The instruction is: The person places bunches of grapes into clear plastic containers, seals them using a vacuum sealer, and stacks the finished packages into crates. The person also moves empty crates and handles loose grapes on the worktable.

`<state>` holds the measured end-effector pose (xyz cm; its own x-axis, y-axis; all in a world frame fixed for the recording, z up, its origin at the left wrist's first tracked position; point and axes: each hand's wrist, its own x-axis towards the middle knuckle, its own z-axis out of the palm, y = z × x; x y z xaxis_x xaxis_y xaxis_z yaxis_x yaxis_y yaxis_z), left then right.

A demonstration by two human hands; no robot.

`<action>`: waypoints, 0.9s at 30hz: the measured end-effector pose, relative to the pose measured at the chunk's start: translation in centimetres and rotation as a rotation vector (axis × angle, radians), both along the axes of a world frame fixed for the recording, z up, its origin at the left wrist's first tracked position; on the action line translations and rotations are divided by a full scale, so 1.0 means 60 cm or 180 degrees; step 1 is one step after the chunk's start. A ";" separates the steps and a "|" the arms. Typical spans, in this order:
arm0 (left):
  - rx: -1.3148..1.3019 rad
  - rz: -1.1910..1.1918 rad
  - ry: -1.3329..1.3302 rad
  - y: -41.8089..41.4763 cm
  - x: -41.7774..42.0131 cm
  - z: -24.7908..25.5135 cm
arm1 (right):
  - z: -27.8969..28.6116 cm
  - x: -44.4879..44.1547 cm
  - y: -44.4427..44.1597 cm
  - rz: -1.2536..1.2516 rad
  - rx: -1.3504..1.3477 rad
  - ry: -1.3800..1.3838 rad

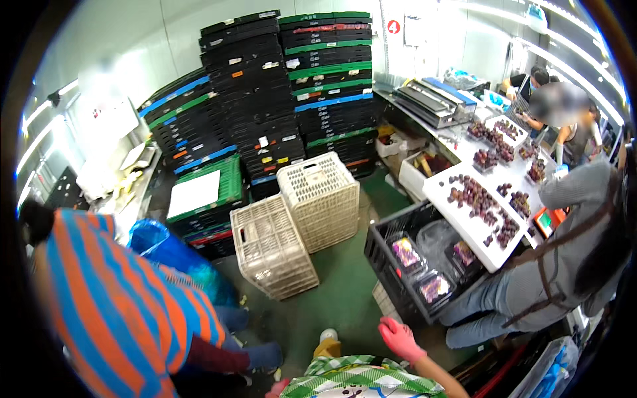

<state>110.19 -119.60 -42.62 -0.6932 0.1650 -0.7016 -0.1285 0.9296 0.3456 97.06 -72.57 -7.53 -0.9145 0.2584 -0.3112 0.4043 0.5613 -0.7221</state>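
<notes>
My right hand [400, 341] wears a pink glove and hangs in front of me, fingers curled in, with nothing seen in it. It is nearest to a black plastic crate [385, 272], just beyond and to its right, apart from it. Inside the crate lie clear plastic packs with printed labels, among them a near pack [434, 289], a left pack [406, 252] and a right pack [464, 252]. Only a bit of pink glove shows of my left hand [277, 388] at the bottom edge, beside my green checked apron [363, 375]; its fingers are hidden.
Two white plastic crates [318, 199] stand on the green floor [343, 283]. Behind rise stacked black crates [259, 99]. A person in stripes [124, 298] bends at left, near a blue bag [184, 258]. At right, a person in grey [542, 268] stands by a white foam tray [440, 199] of grapes.
</notes>
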 end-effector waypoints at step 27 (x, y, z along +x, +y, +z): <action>-0.0272 -0.0708 -0.0458 0.451 -1.215 0.359 | 0.031 -0.704 0.212 -0.1986 -0.1299 0.1034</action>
